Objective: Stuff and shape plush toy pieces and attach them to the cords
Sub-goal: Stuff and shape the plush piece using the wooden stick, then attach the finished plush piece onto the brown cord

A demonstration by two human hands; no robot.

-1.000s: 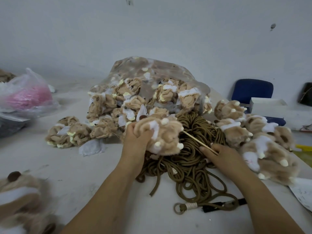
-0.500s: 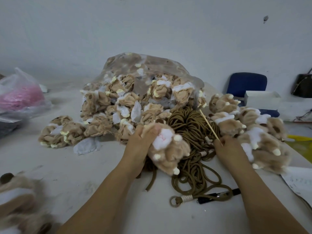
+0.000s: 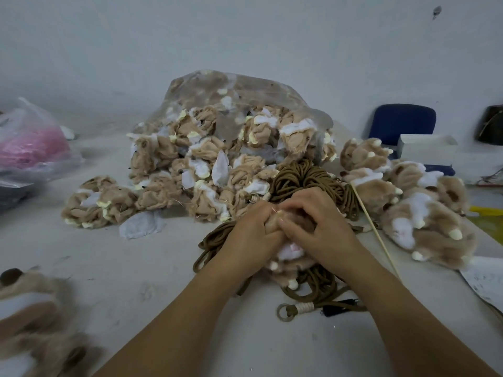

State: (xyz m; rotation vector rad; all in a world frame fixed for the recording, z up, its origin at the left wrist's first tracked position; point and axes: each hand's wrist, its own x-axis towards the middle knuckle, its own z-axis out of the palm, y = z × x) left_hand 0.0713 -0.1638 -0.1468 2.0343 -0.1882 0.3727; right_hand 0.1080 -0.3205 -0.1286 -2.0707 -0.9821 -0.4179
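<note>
The tan-and-white stuffed plush paw piece [image 3: 290, 250] sits on top of the heap of olive-brown braided cords [image 3: 304, 178] on the pale worktop [image 3: 136, 268]. The left hand [image 3: 253, 235] and right hand [image 3: 318, 227] curl round it, with the fingertips meeting at its top end. It looks light, soft and squashy, and its fur is likely slippery. Pinching the fabric edge at that top end, nearest the cords, probably holds best.

Your left hand [image 3: 249, 232] and your right hand [image 3: 321, 224] are bare. Your left forearm [image 3: 190, 308] and right forearm [image 3: 402, 308] are bare too, from the wrist to the lower edge of the view. The fingers [image 3: 295, 227] are slim, with short, plain nails where these show.
</note>
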